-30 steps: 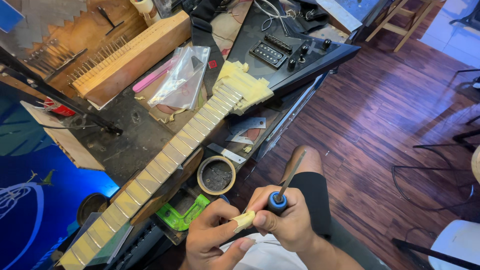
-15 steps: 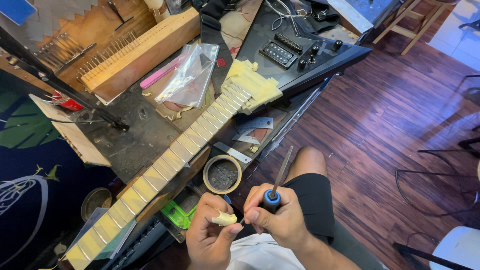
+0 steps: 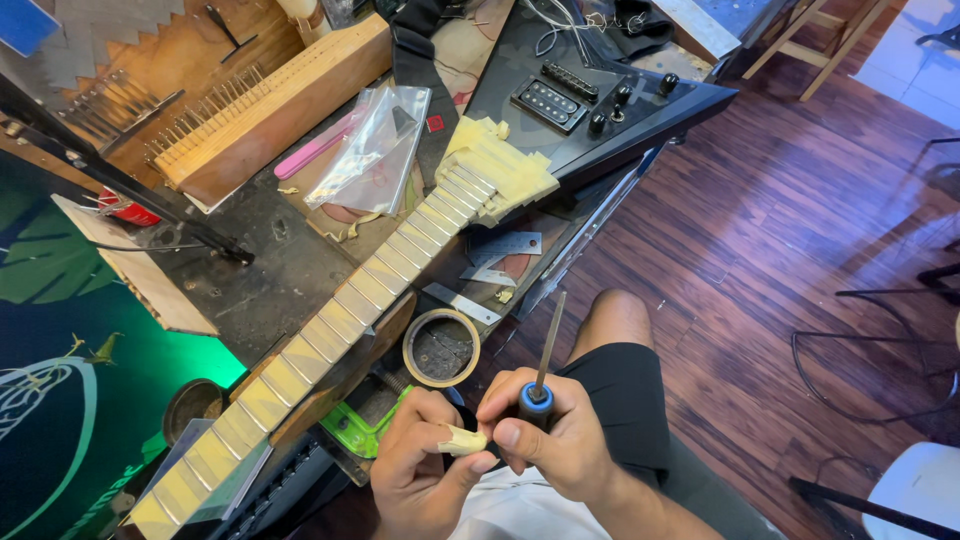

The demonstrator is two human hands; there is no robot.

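Note:
My right hand (image 3: 555,440) grips the blue handle of a thin metal file (image 3: 546,350), its blade pointing up and away from me. My left hand (image 3: 420,470) pinches a small cream piece of masking tape (image 3: 463,440) against the right hand's fingertips. Both hands hover over my lap, just below the bench edge. A guitar neck (image 3: 340,310) with taped fretboard runs diagonally across the bench from lower left to the black guitar body (image 3: 600,90) at upper right. A roll of masking tape (image 3: 441,347) lies flat beside the neck, just above my hands.
A wooden block holding rows of files (image 3: 270,100) sits at the upper left, next to a clear plastic bag (image 3: 372,145) and a pink tool (image 3: 315,152). Small metal plates (image 3: 500,250) lie by the neck. A green object (image 3: 360,428) is under the neck. Dark wood floor spreads to the right.
The view has shifted a little. My hands have stayed together over my lap, with the tape piece now pinched between left fingers and right thumb; the file stays upright.

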